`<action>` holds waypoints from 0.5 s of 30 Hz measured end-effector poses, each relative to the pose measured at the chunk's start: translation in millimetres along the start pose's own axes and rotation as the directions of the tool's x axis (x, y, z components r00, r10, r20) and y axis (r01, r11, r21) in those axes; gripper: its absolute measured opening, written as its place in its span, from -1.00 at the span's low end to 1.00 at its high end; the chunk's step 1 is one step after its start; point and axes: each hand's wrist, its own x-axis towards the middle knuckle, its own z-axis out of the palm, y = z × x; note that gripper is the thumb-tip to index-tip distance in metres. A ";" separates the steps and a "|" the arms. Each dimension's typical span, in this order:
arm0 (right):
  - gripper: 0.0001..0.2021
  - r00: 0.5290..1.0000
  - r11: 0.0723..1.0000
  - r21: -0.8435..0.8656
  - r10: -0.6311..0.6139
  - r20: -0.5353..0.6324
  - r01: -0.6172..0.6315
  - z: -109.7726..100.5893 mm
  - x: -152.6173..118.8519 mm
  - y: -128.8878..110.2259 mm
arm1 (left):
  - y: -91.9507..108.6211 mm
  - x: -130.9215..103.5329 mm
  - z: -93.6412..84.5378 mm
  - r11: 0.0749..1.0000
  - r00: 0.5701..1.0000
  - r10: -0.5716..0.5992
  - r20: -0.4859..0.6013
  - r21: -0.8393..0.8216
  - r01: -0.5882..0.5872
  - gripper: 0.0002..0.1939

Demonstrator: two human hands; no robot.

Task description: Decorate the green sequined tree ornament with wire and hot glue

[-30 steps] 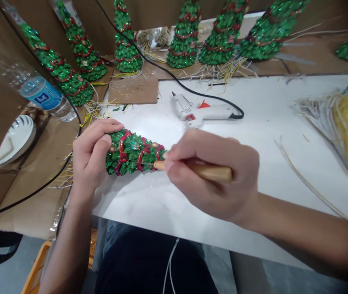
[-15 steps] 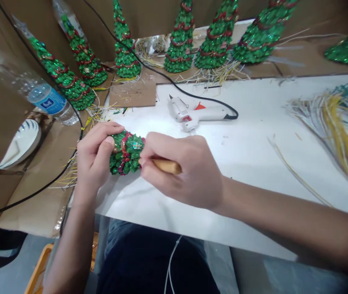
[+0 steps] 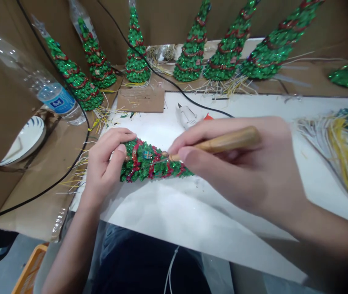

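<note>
A green glittery Christmas tree figure (image 3: pixel 143 165) with red garlands lies on its side on the white table. My left hand (image 3: pixel 106 163) is closed around its wide base end. My right hand (image 3: pixel 238 163) grips an awl (image 3: pixel 225 141) by its wooden handle. The awl's thin metal shaft reaches left over the tree's middle; whether its tip touches the surface I cannot tell. My right hand hides the tree's top end and most of the white glue gun (image 3: pixel 187 116) behind it.
Several similar trees (image 3: pixel 135 61) stand along the cardboard at the back. A plastic bottle (image 3: pixel 59 102) and a white bowl (image 3: pixel 28 136) are at left. Bundled wires (image 3: pixel 342 151) lie at right. A black cable (image 3: pixel 158 73) crosses the back; a cardboard piece (image 3: pixel 141 101) lies near it.
My right hand has moved right and up, pulling the awl back, so more of the tree and the handle shows. My left hand keeps its hold. The whole view has shifted slightly.
</note>
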 end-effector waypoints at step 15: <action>-0.80 0.977 0.975 -0.061 -0.213 0.000 0.212 15.4 -27.6 13.6 | -1.4 -0.8 -1.6 0.998 1.000 -0.016 0.015 0.057 0.015 -0.71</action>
